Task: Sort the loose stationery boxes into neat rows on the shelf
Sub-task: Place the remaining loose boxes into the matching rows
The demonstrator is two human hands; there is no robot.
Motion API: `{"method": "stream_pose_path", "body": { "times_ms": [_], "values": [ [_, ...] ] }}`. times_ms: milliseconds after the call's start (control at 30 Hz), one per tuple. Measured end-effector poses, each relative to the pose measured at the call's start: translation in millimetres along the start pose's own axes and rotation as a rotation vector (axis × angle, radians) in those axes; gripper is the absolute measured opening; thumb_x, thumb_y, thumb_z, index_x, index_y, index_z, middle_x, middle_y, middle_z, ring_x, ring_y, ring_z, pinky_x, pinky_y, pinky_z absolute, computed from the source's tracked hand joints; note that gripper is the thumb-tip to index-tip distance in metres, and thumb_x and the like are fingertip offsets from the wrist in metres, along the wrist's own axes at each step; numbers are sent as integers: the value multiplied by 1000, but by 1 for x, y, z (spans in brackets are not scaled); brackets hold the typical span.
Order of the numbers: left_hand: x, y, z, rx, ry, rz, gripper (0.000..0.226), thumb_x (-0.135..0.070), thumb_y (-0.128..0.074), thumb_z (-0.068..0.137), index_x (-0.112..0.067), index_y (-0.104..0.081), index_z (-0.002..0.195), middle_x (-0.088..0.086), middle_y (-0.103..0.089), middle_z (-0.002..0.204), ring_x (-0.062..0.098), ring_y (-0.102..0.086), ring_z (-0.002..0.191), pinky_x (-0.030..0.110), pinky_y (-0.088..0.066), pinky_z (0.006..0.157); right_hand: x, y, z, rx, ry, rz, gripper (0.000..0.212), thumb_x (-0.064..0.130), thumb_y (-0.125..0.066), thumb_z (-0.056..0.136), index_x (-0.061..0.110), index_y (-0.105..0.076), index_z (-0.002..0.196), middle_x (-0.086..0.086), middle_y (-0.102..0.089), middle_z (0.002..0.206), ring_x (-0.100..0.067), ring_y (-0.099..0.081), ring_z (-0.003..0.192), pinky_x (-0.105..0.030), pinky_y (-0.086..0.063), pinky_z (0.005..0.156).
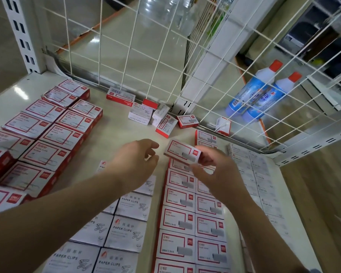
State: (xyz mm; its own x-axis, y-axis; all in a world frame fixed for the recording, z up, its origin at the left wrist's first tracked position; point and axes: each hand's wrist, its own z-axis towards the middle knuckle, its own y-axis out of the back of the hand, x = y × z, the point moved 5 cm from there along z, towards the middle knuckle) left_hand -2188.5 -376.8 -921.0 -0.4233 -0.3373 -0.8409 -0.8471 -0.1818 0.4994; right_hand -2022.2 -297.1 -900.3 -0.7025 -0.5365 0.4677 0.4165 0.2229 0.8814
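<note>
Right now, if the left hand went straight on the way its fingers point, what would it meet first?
Probably the red-and-white staple box that the right hand pinches: the left hand points right and slightly forward toward it across a small gap. Relative height is unclear, so it might pass beneath.

Retail shop: slotted shelf upright (21, 34), wire-mesh divider (146, 46), multiple identical stationery boxes (177, 196) in rows, cleaner bottles (258, 93) on adj. shelf.

White wire grid (146, 46) above glossy pale floor (110, 36)
</note>
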Motion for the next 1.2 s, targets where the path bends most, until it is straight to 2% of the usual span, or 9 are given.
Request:
{"method": "stream_pose_path", "body": {
  "times_ms": [100,167,267,367,467,667,900,1033,1200],
  "values": [
    [-4,-5,7,-9,14,54,35,-20,-48,95,-24,-49,130,-7,-56,124,7,-48,100,17,-37,79,-10,7,8,-8,-55,-21,26,24,-61,86,22,-60,112,8,-64,95,-2,-58,85,-14,-46,77],
    [-5,-9,11,0,26,76,35,-20,-47,95,-25,-50,130,-7,-54,126,9,-50,104,18,-37,79,-12,11,15,2,-76,-22,10,22,-57,88,29,-58,95,13,-61,82,3,-56,75,-6,-44,63],
    [-8,-16,15,33,36,112,37,-21,-46,95,-24,-48,132,-7,-52,129,13,-51,113,19,-39,80,-14,16,27,-1,-81,-2,14,19,-55,89,32,-54,84,15,-60,75,6,-57,67,0,-40,56],
    [-11,-22,20,67,33,151,36,-22,-45,95,-27,-49,131,-9,-53,125,11,-51,104,19,-41,74,-17,14,40,39,-86,-22,8,21,-56,89,29,-58,88,11,-64,75,4,-61,69,-8,-46,55],
    [-13,-24,23,89,25,182,33,-22,-44,95,-27,-51,127,-9,-54,123,9,-48,95,19,-41,71,-21,8,52,94,-97,-44,9,22,-56,88,30,-59,92,10,-66,79,-1,-63,74,-26,-54,69],
    [-11,-23,33,49,10,199,39,-15,-44,94,-27,-49,131,-7,-53,127,15,-52,113,21,-40,75,-32,-3,65,192,-98,-27,18,25,-56,88,35,-61,101,9,-68,89,-7,-65,85,-40,-56,78],
    [-8,-37,51,96,-3,171,38,-16,-46,93,-28,-50,130,-5,-56,122,16,-57,103,23,-48,70,-34,-8,77,296,-58,-54,21,26,-59,88,26,-63,108,3,-66,97,-11,-66,85,-39,-57,76],
    [-11,-42,57,73,-44,248,42,-17,-48,93,-25,-47,133,-3,-53,125,17,-53,109,27,-50,80,-39,-11,80,268,-80,-152,43,24,-59,88,18,-53,130,1,-51,110,-15,-57,98,-36,-52,86],
    [-14,-45,61,8,-81,345,43,-15,-49,92,-21,-47,134,0,-49,129,19,-46,115,32,-46,93,-39,-11,82,204,-76,-193,46,15,-59,87,15,-50,132,4,-44,111,-9,-47,100,-23,-40,86]
  ]
}}
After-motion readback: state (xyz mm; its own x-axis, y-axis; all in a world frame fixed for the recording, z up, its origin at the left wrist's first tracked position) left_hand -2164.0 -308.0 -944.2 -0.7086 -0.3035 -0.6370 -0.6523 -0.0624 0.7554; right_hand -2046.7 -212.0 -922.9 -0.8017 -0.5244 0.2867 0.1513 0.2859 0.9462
